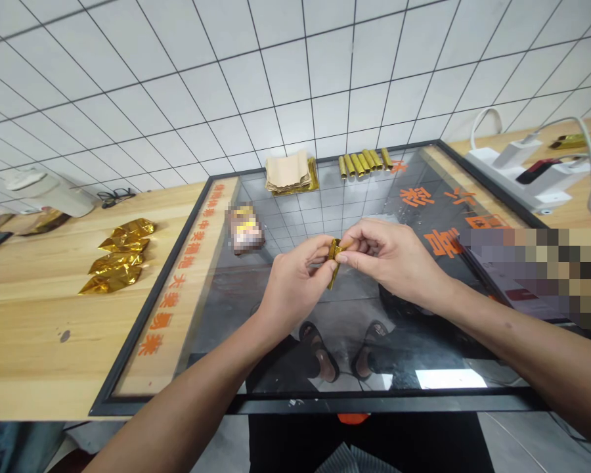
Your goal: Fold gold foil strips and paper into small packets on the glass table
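Pinching a small gold foil piece [335, 248] from both sides

So, going left to right: some loose gold foil sheets [121, 256] lie on the wooden table [44, 368], well apart from the action. Next comes the paper stack [288, 172], back by the wall. In front of that, the left hand [295, 276] has thumb and fingers closed on the left side of the foil piece.

The piece itself sits right in the fingertips, above the black-framed glass panel [398, 402]. Its long axis runs roughly wall-to-body, and the near end pokes out below the thumbs, tipped slightly left. A row of gold rolls [364, 163] is beyond it.

Then the right hand [394, 253], thumb and forefinger nipping the right edge near the upper part. Neither hand is really nearer, tbh: both are touching it, thumbs just beside each other.
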### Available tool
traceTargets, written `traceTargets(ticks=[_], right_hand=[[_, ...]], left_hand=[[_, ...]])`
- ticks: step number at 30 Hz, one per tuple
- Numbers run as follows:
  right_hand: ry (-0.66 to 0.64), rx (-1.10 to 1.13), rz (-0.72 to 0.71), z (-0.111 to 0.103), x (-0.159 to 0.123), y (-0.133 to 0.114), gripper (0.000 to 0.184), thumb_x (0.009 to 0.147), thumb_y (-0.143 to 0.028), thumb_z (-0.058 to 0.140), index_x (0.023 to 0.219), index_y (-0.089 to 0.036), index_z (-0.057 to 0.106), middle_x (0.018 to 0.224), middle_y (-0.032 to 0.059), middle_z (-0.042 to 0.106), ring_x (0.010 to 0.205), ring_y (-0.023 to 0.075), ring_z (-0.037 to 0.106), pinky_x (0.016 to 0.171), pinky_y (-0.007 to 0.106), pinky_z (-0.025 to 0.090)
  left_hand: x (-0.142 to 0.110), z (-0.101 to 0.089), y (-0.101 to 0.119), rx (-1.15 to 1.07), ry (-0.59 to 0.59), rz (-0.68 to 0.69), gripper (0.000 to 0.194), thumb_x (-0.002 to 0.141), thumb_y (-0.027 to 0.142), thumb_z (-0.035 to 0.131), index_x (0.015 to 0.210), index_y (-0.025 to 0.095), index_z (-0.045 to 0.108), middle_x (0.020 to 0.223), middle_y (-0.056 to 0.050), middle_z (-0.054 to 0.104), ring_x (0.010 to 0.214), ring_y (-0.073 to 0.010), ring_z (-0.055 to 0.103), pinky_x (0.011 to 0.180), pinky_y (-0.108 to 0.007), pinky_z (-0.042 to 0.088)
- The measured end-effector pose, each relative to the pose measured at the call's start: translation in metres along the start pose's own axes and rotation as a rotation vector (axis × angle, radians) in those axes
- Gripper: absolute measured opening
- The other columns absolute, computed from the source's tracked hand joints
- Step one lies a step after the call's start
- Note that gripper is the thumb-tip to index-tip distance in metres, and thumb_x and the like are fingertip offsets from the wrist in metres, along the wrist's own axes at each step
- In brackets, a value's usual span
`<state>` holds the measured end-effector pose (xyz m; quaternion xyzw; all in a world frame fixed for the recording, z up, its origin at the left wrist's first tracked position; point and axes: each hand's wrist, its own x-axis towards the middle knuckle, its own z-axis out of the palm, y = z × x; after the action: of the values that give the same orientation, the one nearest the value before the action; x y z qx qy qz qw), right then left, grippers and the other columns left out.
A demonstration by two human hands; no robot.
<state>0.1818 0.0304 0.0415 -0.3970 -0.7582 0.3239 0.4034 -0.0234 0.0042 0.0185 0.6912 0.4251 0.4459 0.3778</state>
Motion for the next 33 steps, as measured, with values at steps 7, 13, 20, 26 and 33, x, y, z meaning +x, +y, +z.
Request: traceTargets(ticks=[7,13,20,26,33], right_hand=[[0.015,-0.023,0.006,-0.0011,0.0008,-0.0009,0.009,0.091,-0.021,0.079,0.086,-0.021,0.073,0.076,-0.0023,0.068,0.068,0.0132,0.060,0.065,0.029,0.048],[-0.002,-0.019,0.020,-0.0012,0.0002,-0.0011,0.009,0.091,-0.019,0.078,0.085,-0.021,0.072,0.076,-0.0028,0.067,0.069,0.0130,0.059,0.064,0.029,0.047],[-0.018,-0.023,0.022,-0.0019,0.0010,-0.0022,0.009,0.090,-0.018,0.079,0.085,-0.021,0.072,0.079,-0.0024,0.069,0.070,0.0133,0.061,0.066,0.029,0.049],[-0.029,-0.016,0.034,-0.0025,0.0011,-0.0021,0.008,0.089,-0.019,0.079,0.086,-0.021,0.073,0.077,-0.0026,0.069,0.069,0.0132,0.060,0.065,0.029,0.048],[-0.027,-0.036,0.048,-0.0032,0.0018,-0.0034,0.010,0.091,-0.023,0.078,0.083,-0.021,0.072,0.074,-0.0020,0.067,0.067,0.0135,0.058,0.062,0.029,0.046]], left_hand=[[-0.0001,-0.0001,0.0058,0.016,0.004,-0.012,0.036,0.095,0.011,0.060,0.125,0.024,0.076,0.096,-0.001,0.080,0.090,-0.0165,0.077,0.077,-0.024,0.062],[0.0000,0.0006,0.0009,0.019,0.030,-0.036,0.031,0.096,0.016,0.062,0.124,0.022,0.073,0.101,-0.002,0.082,0.092,-0.0174,0.079,0.080,-0.027,0.063],[0.0005,0.0007,0.0008,0.055,0.051,-0.034,0.032,0.094,0.018,0.066,0.125,0.022,0.071,0.101,-0.002,0.084,0.090,-0.0174,0.080,0.076,-0.026,0.063],[0.0000,0.0000,0.0005,0.060,0.032,-0.003,0.028,0.095,0.017,0.066,0.122,0.023,0.073,0.107,-0.002,0.084,0.102,-0.0192,0.081,0.088,-0.028,0.065],[-0.0013,-0.0006,0.0035,0.119,0.024,0.033,0.028,0.094,0.015,0.065,0.120,0.023,0.074,0.110,-0.001,0.083,0.104,-0.0188,0.081,0.087,-0.027,0.067]])
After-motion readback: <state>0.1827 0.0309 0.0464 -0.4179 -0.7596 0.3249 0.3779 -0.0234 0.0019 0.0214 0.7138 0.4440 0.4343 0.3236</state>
